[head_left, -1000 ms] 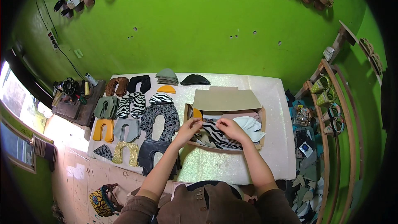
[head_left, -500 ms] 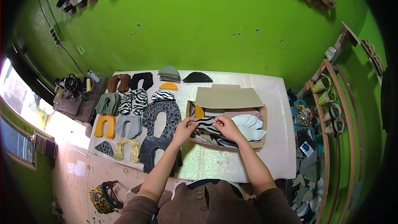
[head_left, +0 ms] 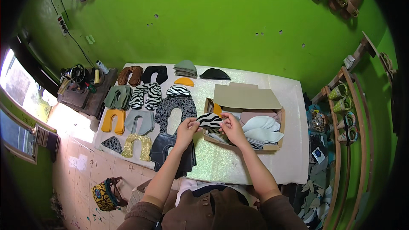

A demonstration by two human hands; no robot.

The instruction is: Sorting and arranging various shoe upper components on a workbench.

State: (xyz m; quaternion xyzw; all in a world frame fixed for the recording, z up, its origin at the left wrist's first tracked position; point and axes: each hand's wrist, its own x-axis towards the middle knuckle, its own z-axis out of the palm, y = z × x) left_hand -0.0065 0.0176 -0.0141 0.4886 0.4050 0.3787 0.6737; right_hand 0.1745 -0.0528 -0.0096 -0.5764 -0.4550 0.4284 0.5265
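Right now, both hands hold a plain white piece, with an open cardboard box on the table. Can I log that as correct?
Not quite: the held piece is zebra-striped in black and white, not plain white, as the head view shows. The left hand and right hand do both hold it, and the open cardboard box is on the table.
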